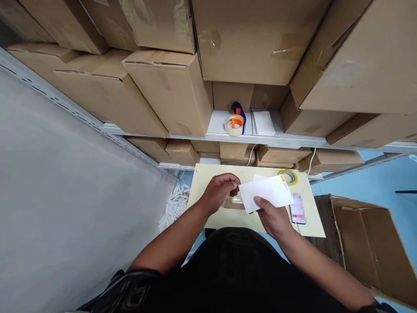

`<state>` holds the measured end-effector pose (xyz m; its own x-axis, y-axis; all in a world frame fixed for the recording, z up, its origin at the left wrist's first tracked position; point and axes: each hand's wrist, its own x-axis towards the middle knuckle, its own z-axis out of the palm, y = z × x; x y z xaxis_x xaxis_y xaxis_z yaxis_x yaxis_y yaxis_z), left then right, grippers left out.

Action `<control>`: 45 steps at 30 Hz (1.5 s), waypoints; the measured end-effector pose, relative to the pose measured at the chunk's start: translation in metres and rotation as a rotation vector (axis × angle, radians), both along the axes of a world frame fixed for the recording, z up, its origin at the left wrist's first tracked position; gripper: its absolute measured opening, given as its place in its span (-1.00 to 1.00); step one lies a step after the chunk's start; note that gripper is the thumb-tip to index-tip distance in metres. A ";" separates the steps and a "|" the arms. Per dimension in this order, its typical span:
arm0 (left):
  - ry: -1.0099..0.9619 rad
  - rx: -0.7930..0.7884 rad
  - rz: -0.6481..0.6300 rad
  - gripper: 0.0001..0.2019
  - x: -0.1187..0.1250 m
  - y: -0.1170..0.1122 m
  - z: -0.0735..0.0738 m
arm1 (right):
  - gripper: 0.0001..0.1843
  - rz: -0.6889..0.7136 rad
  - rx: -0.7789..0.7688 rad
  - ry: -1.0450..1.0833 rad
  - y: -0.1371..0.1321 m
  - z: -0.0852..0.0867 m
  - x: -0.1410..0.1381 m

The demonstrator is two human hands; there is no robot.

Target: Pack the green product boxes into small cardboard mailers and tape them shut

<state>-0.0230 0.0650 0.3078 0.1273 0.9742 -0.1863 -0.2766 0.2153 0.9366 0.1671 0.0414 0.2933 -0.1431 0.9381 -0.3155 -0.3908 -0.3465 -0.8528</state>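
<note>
My right hand (273, 216) grips a white card-like sheet (265, 193) by its lower edge, thumb on top. A small yellow mark and fine print show at the sheet's upper right corner. At the sheet's left corner my left hand (221, 191) is closed in a pinch; whatever lies between its fingertips is too small to make out. Beneath the hands, partly covered, a small brown package (235, 202) with a shiny surface rests on the pale yellow table (213, 221). Another white paper (258, 177) pokes out behind the sheet.
A roll of clear tape (289, 177) and a phone (297, 208) lie at the table's right. The shelf above holds a tape dispenser (239, 115), a white stack (263, 122) and cardboard boxes (169, 87). An open carton (368, 243) stands right; paper strips (176, 204) litter the left floor.
</note>
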 end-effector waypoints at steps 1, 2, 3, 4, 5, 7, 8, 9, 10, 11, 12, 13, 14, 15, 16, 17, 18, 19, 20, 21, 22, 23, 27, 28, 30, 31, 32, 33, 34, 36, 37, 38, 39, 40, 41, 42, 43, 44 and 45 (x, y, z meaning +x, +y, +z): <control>0.000 -0.008 -0.013 -0.88 -0.001 -0.001 0.001 | -0.40 -0.001 -0.008 0.001 -0.001 0.001 0.001; 0.002 -0.010 -0.024 -0.87 -0.002 -0.002 0.001 | -0.39 -0.003 -0.016 0.001 -0.003 0.001 0.001; 0.007 -0.008 -0.033 -0.87 -0.003 -0.003 0.001 | -0.38 -0.008 -0.024 0.000 -0.003 0.002 0.002; 0.011 -0.002 -0.040 -0.86 -0.003 -0.004 0.002 | -0.36 -0.017 -0.033 -0.002 -0.004 0.002 0.003; 0.015 0.005 -0.044 -0.85 -0.002 -0.006 0.002 | -0.34 -0.028 -0.041 -0.003 -0.004 0.002 0.003; 0.028 0.012 -0.051 -0.83 0.000 -0.009 0.003 | -0.31 -0.041 -0.054 -0.002 -0.005 0.003 0.004; 0.035 0.010 -0.053 -0.83 0.001 -0.010 0.004 | -0.31 -0.043 -0.057 -0.001 -0.006 0.003 0.005; 0.042 0.006 -0.055 -0.83 0.002 -0.011 0.004 | -0.30 -0.043 -0.056 0.001 -0.006 0.004 0.006; 0.045 0.001 -0.057 -0.83 0.003 -0.012 0.004 | -0.31 -0.043 -0.054 0.004 -0.007 0.004 0.006; 0.044 -0.004 -0.059 -0.83 0.004 -0.013 0.004 | -0.31 -0.042 -0.053 0.008 -0.007 0.004 0.007; 0.039 -0.009 -0.061 -0.83 0.005 -0.014 0.003 | -0.32 -0.040 -0.054 0.014 -0.008 0.004 0.007; 0.031 -0.014 -0.064 -0.82 0.006 -0.015 0.003 | -0.33 -0.034 -0.055 0.023 -0.008 0.004 0.008; 0.021 -0.020 -0.066 -0.82 0.006 -0.015 0.002 | -0.34 -0.026 -0.057 0.034 -0.008 0.003 0.008; 0.011 -0.026 -0.068 -0.81 0.007 -0.016 0.000 | -0.36 -0.017 -0.059 0.045 -0.008 0.003 0.009; 0.002 -0.032 -0.069 -0.81 0.007 -0.016 -0.001 | -0.38 -0.009 -0.060 0.056 -0.008 0.002 0.009; -0.005 -0.038 -0.070 -0.80 0.007 -0.017 -0.003 | -0.40 -0.002 -0.060 0.065 -0.009 0.001 0.010; -0.011 -0.042 -0.071 -0.79 0.008 -0.017 -0.004 | -0.42 0.000 -0.060 0.072 -0.009 0.000 0.010; -0.017 -0.045 -0.073 -0.79 0.008 -0.018 -0.005 | -0.44 0.002 -0.062 0.078 -0.009 0.000 0.011; -0.023 -0.048 -0.075 -0.78 0.009 -0.018 -0.007 | -0.45 0.005 -0.064 0.082 -0.009 -0.001 0.011; -0.030 -0.051 -0.079 -0.78 0.010 -0.019 -0.008 | -0.47 0.009 -0.065 0.083 -0.010 -0.001 0.012; -0.038 -0.054 -0.080 -0.78 0.011 -0.019 -0.009 | -0.48 0.015 -0.065 0.083 -0.010 -0.002 0.012; -0.047 -0.057 -0.080 -0.79 0.013 -0.020 -0.010 | -0.49 0.024 -0.064 0.084 -0.010 -0.003 0.012; -0.084 -0.075 -0.057 -0.84 0.020 -0.023 -0.014 | -0.56 0.179 -0.095 0.142 -0.006 -0.017 0.008; -0.084 -0.076 -0.046 -0.84 0.022 -0.023 -0.015 | -0.58 0.228 -0.118 0.163 -0.003 -0.025 0.008; -0.063 -0.071 -0.014 -0.84 0.023 -0.022 -0.018 | -0.56 0.272 -0.189 0.164 0.003 -0.045 0.009; -0.041 -0.065 0.003 -0.84 0.022 -0.021 -0.020 | -0.54 0.252 -0.227 0.124 0.005 -0.056 0.012; -0.016 -0.059 0.019 -0.84 0.021 -0.020 -0.022 | -0.53 0.194 -0.256 0.045 0.007 -0.066 0.016; 0.013 -0.055 0.031 -0.85 0.020 -0.019 -0.025 | -0.54 0.104 -0.252 -0.069 0.007 -0.073 0.020; 0.043 -0.054 0.041 -0.86 0.018 -0.018 -0.028 | -0.54 0.008 -0.208 -0.188 0.007 -0.078 0.025; 0.105 -0.057 0.058 -0.87 0.015 -0.017 -0.035 | -0.57 -0.118 -0.030 -0.371 0.004 -0.077 0.033; 0.129 -0.061 0.067 -0.87 0.014 -0.016 -0.039 | -0.60 -0.115 0.075 -0.415 0.003 -0.072 0.034; 0.146 -0.065 0.075 -0.88 0.015 -0.016 -0.042 | -0.65 -0.067 0.167 -0.432 0.001 -0.065 0.033; 0.155 -0.067 0.081 -0.88 0.016 -0.017 -0.046 | -0.69 0.007 0.239 -0.440 0.001 -0.057 0.030; 0.159 -0.067 0.083 -0.89 0.017 -0.017 -0.049 | -0.74 0.077 0.294 -0.454 0.001 -0.049 0.025; 0.157 -0.065 0.082 -0.90 0.020 -0.017 -0.051 | -0.77 0.131 0.335 -0.476 0.002 -0.042 0.019; 0.152 -0.062 0.079 -0.91 0.022 -0.017 -0.053 | -0.79 0.167 0.365 -0.502 0.004 -0.036 0.012; 0.146 -0.059 0.075 -0.91 0.023 -0.018 -0.054 | -0.81 0.180 0.382 -0.528 0.006 -0.033 0.006; 0.142 -0.057 0.076 -0.92 0.025 -0.018 -0.054 | -0.82 0.182 0.389 -0.549 0.009 -0.031 0.000; 0.143 -0.056 0.081 -0.92 0.025 -0.018 -0.054 | -0.83 0.180 0.389 -0.564 0.011 -0.031 -0.005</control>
